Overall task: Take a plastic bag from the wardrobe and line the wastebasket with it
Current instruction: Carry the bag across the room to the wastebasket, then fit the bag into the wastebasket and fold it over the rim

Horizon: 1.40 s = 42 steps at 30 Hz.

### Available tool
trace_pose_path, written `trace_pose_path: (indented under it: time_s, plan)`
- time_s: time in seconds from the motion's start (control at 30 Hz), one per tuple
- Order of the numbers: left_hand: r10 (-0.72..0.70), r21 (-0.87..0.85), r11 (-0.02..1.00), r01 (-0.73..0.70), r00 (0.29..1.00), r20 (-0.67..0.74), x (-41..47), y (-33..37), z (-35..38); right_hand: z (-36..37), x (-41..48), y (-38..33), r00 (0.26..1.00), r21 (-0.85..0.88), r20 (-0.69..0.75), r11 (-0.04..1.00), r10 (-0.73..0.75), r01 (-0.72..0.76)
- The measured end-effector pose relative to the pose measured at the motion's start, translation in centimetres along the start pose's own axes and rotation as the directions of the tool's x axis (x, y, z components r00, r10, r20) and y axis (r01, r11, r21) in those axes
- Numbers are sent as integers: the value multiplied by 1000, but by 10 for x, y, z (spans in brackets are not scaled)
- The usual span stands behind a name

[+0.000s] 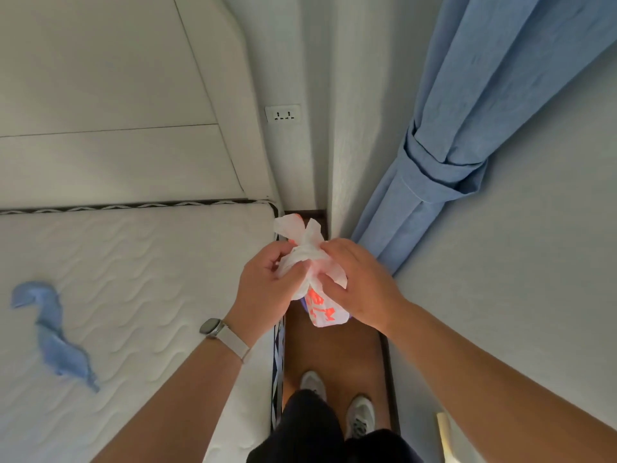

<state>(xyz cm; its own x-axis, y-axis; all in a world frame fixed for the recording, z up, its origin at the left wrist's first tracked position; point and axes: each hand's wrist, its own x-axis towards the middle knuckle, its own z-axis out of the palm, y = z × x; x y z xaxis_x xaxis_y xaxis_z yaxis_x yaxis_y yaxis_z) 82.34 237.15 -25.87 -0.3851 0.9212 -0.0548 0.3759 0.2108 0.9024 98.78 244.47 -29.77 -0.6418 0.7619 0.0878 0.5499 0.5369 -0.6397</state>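
Nearest the camera: your dark-clad legs and pale shoes [337,409] on the brown floor strip [337,355] between the mattress [133,279] and the wall.

Above them, both forearms reach forward; a watch [212,328] sits on the left wrist.

Task status, judged: the plastic bag [310,272] is in hand, so the fetch step looks done. It is bunched and knotted, white with red print, held in the air over the floor gap just beside the mattress corner. It has to be untied and opened out before it can line anything. No wastebasket and no wardrobe in view; lining not yet begun.

Left hand [267,285]: fingers curled closed around the bag's left side, thumb pressed at the knot.

Right hand [357,282]: fingers curled in, tips pinching bag material near the knot; the lower part of the bag hangs beneath the palm. Exact grip under the palm hidden.

Farther off: a blue cloth [53,332] lies well apart on the mattress; tied blue curtain [444,162] right; wall socket [283,113] beyond.
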Motion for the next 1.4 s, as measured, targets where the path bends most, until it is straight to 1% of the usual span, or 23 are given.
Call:
trace_pose_path:
  time_s: [0.13,0.27,0.4,0.63,0.8,0.93,1.1,1.2,1.33,1.4]
  plan:
    - [-47,-25,999,48,998,32,16,-28,9,12,12,15,999,7,18,999,45,-45]
    - [-94,-51,994,99,991,95,47,-63,24,32,32,46,996,-29,42,996,80,-79]
    - [-96,-34,994,102,982,162,84,-103,44,63,53,86,993,-50,53,993,109,-107]
    - [-118,-9,993,121,975,190,127,-210,100,156,71,177,989,-26,70,991,131,-129]
    - [-93,47,995,84,969,230,149,-305,153,239,68,252,980,-25,96,985,173,-172]
    - [-51,79,996,31,960,276,161,-368,185,299,64,300,977,1,49,978,207,-207]
    - [-31,52,999,16,952,303,164,-425,215,354,54,355,982,33,-31,982,188,-187]
    - [-46,77,997,21,939,340,166,-447,233,377,44,381,980,50,-66,982,186,-183]
    - [-40,169,985,-31,914,403,173,-461,255,397,35,403,983,87,-86,984,164,-157]
    - [-39,179,983,-38,913,407,175,-468,261,404,32,413,982,98,-96,984,160,-151]
